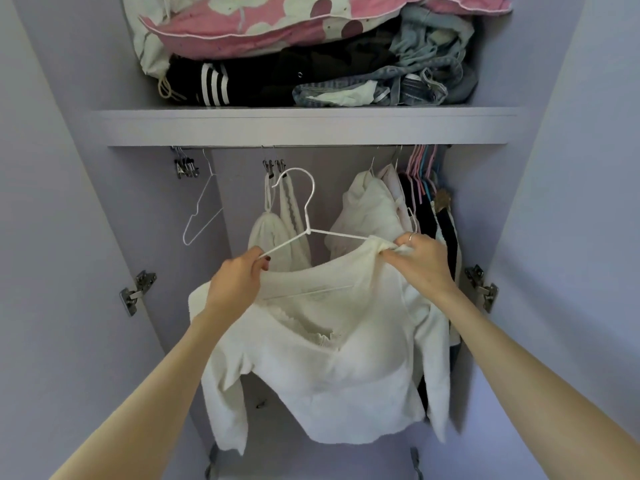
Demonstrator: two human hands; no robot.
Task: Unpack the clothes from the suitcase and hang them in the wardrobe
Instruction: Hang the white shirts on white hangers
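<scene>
2 hands [235, 282] on 1 hanger [306, 216], 1 sweater [332, 368]

both hands [235, 282] grip white top [329, 368] on white hanger [304, 216], below wardrobe rail [329, 146].

Rail [311, 146] mostly hidden behind shelf [304, 128]; pink bedding [277, 15] cut by top edge.

Looking from head height, facing straight into open wardrobe [69, 202], close in; tilting slightly up toward shelf [311, 128], forearms entering from below.
</scene>
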